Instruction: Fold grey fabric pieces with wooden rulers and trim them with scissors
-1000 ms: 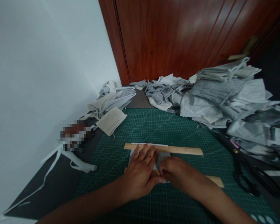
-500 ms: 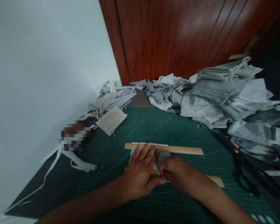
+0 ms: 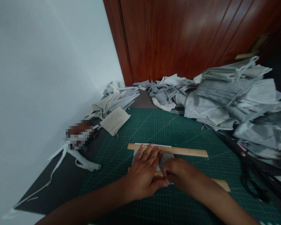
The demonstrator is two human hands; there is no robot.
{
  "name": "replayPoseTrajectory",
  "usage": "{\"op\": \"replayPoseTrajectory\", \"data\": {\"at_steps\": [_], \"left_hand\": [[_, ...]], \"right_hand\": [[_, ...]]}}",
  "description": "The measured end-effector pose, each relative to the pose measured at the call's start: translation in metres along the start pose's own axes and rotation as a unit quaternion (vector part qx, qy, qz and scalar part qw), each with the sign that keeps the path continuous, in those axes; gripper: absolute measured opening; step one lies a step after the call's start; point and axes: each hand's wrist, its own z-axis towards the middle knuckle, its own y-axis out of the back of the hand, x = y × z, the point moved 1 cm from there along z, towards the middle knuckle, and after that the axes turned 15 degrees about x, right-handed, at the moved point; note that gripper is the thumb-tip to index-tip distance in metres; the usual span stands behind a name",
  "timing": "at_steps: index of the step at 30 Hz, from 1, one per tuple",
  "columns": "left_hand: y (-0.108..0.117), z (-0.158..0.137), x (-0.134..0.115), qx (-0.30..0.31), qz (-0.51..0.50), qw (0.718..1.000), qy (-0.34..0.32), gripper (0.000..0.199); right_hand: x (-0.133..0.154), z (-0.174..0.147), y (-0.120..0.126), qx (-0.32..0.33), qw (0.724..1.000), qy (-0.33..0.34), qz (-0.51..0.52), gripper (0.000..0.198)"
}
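My left hand (image 3: 142, 175) lies flat across a small piece of grey fabric (image 3: 135, 155), its fingertips on an upper wooden ruler (image 3: 184, 151). Its thumb reaches over a lower wooden ruler (image 3: 221, 184) toward my right hand. A white strip (image 3: 152, 145) shows along the far side of the upper ruler. My right hand (image 3: 178, 172) is closed, knuckles up, at the fabric's right edge and over the lower ruler. Its fingertips pinch close by the left thumb, and whatever they hold is hidden.
A green gridded cutting mat (image 3: 152, 125) lies under the work. Black scissors (image 3: 250, 178) rest to the right, below a large heap of grey fabric (image 3: 220, 97). A beige cloth piece (image 3: 115, 121) and fabric scraps (image 3: 107, 100) lie by the wall. A wooden door (image 3: 168, 37) stands behind.
The view has swung slightly left, so everything appears a little further right. Both hands keep nearly the same pose on the fabric and rulers.
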Motion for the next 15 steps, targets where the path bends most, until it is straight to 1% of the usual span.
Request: {"op": "replayPoseTrajectory", "data": {"at_steps": [7, 9, 12, 15], "left_hand": [[-0.0013, -0.0005, 0.0001, 0.001, -0.008, 1.0, -0.003, 0.09], [-0.0011, -0.0006, 0.0005, 0.006, -0.01, 1.0, -0.005, 0.09], [-0.0006, -0.0009, 0.0008, 0.014, -0.01, 1.0, -0.005, 0.092], [-0.001, -0.0009, 0.0013, 0.009, -0.012, 1.0, -0.006, 0.096]], "right_hand": [[0.0067, -0.0006, 0.0038, 0.016, 1.0, -0.019, -0.004, 0.016], [0.0054, -0.0002, 0.003, 0.022, 1.0, -0.02, -0.009, 0.016], [0.0009, 0.0015, 0.0006, 0.01, 1.0, -0.014, -0.012, 0.015], [-0.0029, 0.004, -0.0014, 0.013, 1.0, -0.009, -0.004, 0.015]]}}
